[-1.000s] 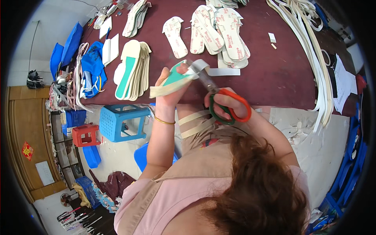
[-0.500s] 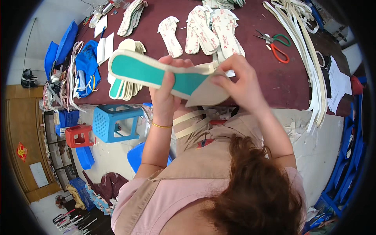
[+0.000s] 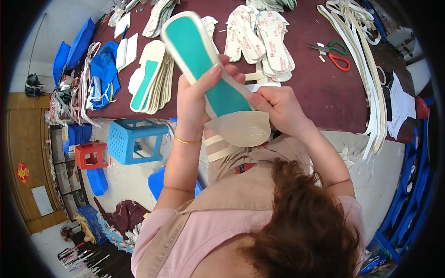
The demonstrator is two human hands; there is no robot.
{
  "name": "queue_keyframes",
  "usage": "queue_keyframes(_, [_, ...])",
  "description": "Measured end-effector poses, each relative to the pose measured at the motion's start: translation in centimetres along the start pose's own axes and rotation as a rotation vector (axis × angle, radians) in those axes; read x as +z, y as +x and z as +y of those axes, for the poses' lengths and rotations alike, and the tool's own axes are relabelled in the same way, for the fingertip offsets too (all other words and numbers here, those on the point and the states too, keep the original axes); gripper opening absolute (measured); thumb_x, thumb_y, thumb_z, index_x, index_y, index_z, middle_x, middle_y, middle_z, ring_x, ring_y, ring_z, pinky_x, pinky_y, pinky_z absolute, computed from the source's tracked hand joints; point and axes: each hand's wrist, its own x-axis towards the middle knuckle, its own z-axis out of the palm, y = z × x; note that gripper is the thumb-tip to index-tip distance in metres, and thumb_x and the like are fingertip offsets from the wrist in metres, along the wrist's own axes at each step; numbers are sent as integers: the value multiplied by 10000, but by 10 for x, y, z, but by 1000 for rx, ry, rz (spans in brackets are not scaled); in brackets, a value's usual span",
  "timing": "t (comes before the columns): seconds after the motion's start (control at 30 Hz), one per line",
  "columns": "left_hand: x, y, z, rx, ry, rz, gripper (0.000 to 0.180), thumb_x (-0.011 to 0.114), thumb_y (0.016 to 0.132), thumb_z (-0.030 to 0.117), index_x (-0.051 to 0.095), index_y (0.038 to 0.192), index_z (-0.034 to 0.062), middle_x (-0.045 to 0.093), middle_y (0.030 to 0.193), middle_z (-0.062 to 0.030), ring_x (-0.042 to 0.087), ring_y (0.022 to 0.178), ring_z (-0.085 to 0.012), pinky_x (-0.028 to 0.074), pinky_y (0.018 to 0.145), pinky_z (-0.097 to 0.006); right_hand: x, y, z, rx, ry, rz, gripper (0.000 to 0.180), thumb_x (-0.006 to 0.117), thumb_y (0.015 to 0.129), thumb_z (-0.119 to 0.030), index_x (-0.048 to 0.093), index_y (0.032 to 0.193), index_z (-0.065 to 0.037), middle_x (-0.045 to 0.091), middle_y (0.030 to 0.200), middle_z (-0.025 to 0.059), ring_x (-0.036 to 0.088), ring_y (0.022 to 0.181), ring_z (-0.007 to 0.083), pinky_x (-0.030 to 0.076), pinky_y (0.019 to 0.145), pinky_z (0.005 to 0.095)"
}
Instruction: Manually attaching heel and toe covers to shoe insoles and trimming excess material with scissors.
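Observation:
A cream shoe insole with a teal panel is held above the table's near edge, its heel end pointing up and left. My left hand grips it round the middle, thumb across the teal face and fingers behind. At the lower end, a beige forefoot piece covers the teal and hangs over my lap. My right hand pinches the insole's right edge just above that piece. A fanned stack of similar insoles, the top one partly teal, lies left of my left hand.
Piles of white insoles with red print lie farther back on the dark red table. Scissors with green and orange handles rest to the right, beside long pale strips. A blue stool and a red stool stand below left.
The insole has turned more upright: its heel end has swung up and right, its forefoot end down toward my lap. My right hand has shifted down and now pinches higher along the edge.

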Motion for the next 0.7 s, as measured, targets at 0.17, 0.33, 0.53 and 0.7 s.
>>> queue_keyframes(0.17, [0,3,-7,-204,-12,64,309,589,843,99,504,1091,-65,609,890,-139,633,821,-264,541,723,-380,8,4,12,-96,-83,-97,405,608,877,-297,524,624,8,462,478,8,425,422,103,380,447,299])
queue_keyframes(0.33, [-12,9,-14,-241,240,-59,334,524,899,122,477,1190,-34,602,942,-109,619,844,-195,516,729,-293,21,3,31,376,581,-456,379,633,850,-333,579,680,1,513,525,-19,465,430,106,384,436,267])
queue_keyframes(0.53, [-34,-23,-15,602,1744,-260,574,632,703,42,483,1258,41,434,1347,-178,344,1302,-353,298,1045,-390,3,12,8,811,1122,-147,365,574,880,-346,610,934,14,638,756,87,625,589,157,506,506,273])
queue_keyframes(0.7, [-30,-29,-32,73,524,110,214,587,895,141,593,1041,-16,645,931,-56,577,842,-63,486,670,-212,-6,19,37,335,782,-309,753,200,885,-681,567,745,-39,371,528,-23,400,435,85,315,414,202])
